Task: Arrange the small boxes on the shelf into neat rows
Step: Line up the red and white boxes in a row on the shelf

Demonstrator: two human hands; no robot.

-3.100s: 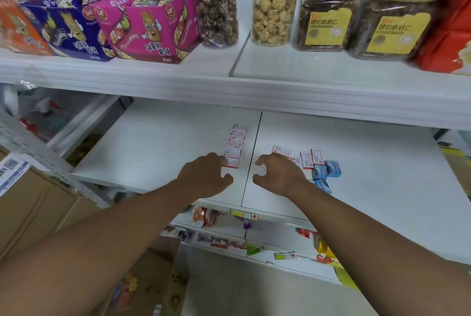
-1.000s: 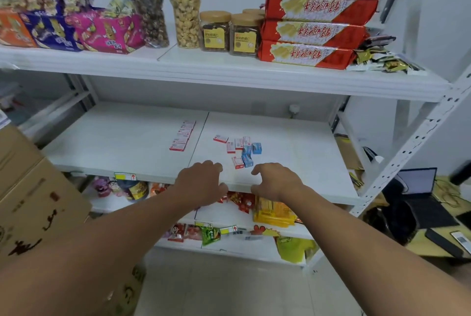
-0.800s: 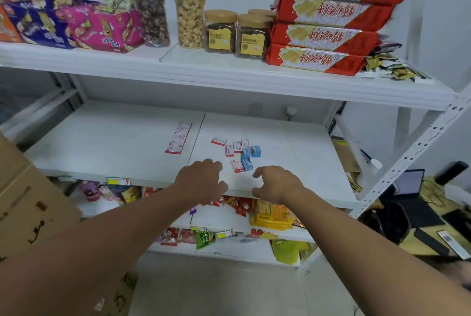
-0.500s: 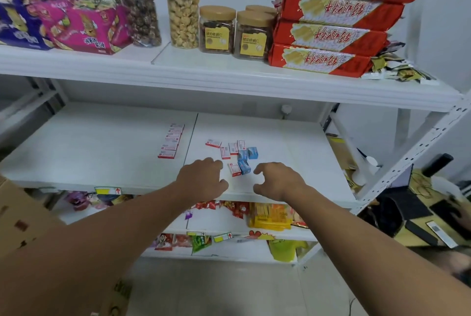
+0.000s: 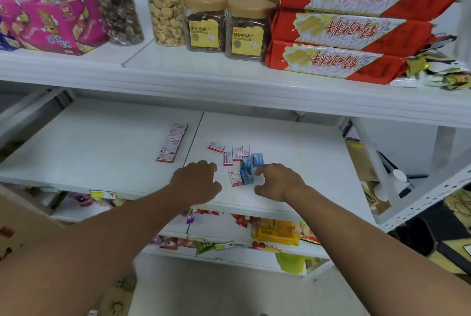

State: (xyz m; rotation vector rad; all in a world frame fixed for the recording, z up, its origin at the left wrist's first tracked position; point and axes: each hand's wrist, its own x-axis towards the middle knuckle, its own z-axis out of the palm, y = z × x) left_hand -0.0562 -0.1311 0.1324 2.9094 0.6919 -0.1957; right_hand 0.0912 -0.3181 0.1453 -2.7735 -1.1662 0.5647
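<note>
White shelf [image 5: 293,160], middle tier: your left hand [image 5: 195,183] and right hand [image 5: 279,181] rest on its front edge, fingers loosely curled, holding nothing. Between and just beyond them, a loose cluster of small boxes [image 5: 238,161], red-and-white and blue, print too small to read. Left of the seam, a neat row of red-and-white boxes [image 5: 172,143]. Upper tier: two jars [image 5: 225,26] with yellow labels reading 琥珀核桃仁; stacked red packets [image 5: 351,27], their script upside down; pink carton [image 5: 52,23].

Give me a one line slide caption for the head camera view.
Both hands, left and right, hover empty beside loose small boxes.
</note>
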